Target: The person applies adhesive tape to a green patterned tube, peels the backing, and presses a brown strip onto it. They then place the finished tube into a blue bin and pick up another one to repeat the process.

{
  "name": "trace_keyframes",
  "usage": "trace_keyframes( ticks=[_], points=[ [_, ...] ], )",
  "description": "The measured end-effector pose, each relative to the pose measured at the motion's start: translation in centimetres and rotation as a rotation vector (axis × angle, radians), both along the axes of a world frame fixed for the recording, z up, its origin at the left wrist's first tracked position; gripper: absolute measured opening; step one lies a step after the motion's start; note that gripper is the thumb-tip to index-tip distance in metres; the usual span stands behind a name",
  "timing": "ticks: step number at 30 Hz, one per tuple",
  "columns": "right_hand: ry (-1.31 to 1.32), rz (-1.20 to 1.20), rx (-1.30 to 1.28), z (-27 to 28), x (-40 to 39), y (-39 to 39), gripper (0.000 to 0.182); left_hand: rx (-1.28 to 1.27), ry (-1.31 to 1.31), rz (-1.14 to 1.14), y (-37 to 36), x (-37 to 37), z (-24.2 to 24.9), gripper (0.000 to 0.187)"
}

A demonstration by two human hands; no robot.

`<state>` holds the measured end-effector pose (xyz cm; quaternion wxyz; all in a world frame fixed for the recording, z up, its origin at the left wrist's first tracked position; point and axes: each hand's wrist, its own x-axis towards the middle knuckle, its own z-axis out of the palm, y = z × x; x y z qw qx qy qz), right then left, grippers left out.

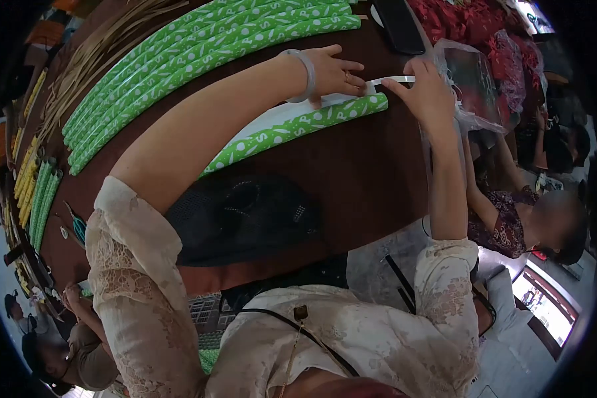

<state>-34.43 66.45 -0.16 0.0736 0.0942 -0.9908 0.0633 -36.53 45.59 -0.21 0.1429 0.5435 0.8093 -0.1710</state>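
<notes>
Both hands are held palm-down over the near roll's far end: the left hand (338,74) is spread, its fingers parted and its tips resting on or just beside the roll, while the right hand (426,96) is half open, thumb set apart from the forefinger. Whether the white edge between them is gripped by the right fingers cannot be told. Beneath both hands the brown tabletop (371,172) is spread. Beyond the left hand and forearm, a row of green patterned rolls (212,36) is laid side by side. Nearer the body than the hands, a black cloth-like item (245,219) is laid, partly hidden by the left arm. The single green roll (298,129) is placed just below the left hand, its end set a little short of the right thumb; along its far side a white sheet (251,127) is partly covered by the left forearm. Just right of the right hand, a clear plastic bag (471,76) is seen. Beyond the right hand, a black phone (399,28) is laid. Around the left wrist a pale bangle (309,76) is worn.
</notes>
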Motion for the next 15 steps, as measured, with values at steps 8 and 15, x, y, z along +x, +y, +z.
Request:
trace_keyframes(
  ticks=[8,15],
  points=[
    [-0.072,0.082,-0.219,-1.0,-0.1,1.6,0.058,-0.114,0.009,-0.003,0.2,-0.2,-0.3,0.089],
    [0.128,0.041,-0.277,0.5,4.2,5.1,0.037,-0.138,0.022,0.006,0.7,-0.4,-0.7,0.097]
  ],
)
